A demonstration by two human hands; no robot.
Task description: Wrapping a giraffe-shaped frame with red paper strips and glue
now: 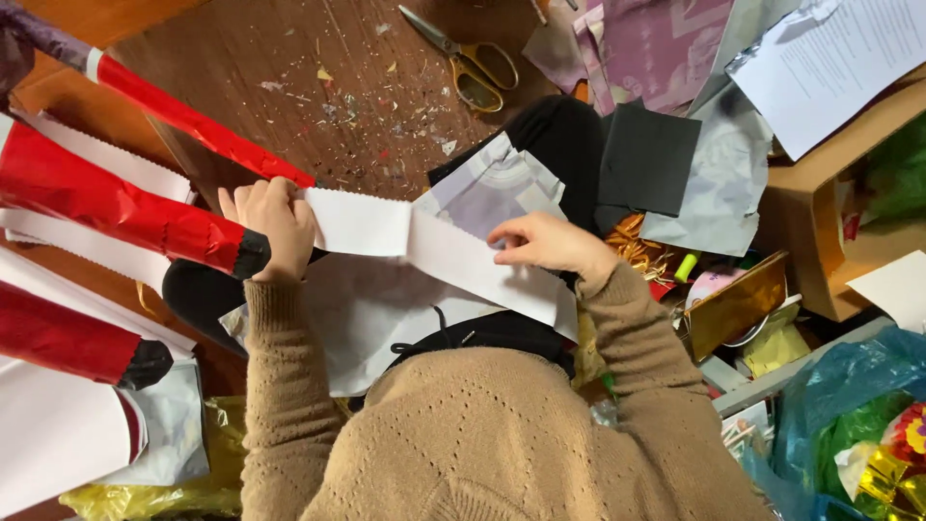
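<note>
My left hand (272,227) grips the left end of a white paper strip (424,249) with a zigzag-cut top edge. Near the strip's right part, my right hand (548,241) pinches it between thumb and fingers. The strip stretches across my lap, above a larger white sheet (359,318) lying on my dark trousers. Both arms wear tan knitted sleeves.
Red paper rolls with black tips (125,217) lie at the left beside white zigzag strips. Yellow-handled scissors (468,60) rest on the scrap-littered wooden floor. Black card (648,159), purple paper, printed sheets, a cardboard box (830,222), gold foil and blue plastic crowd the right.
</note>
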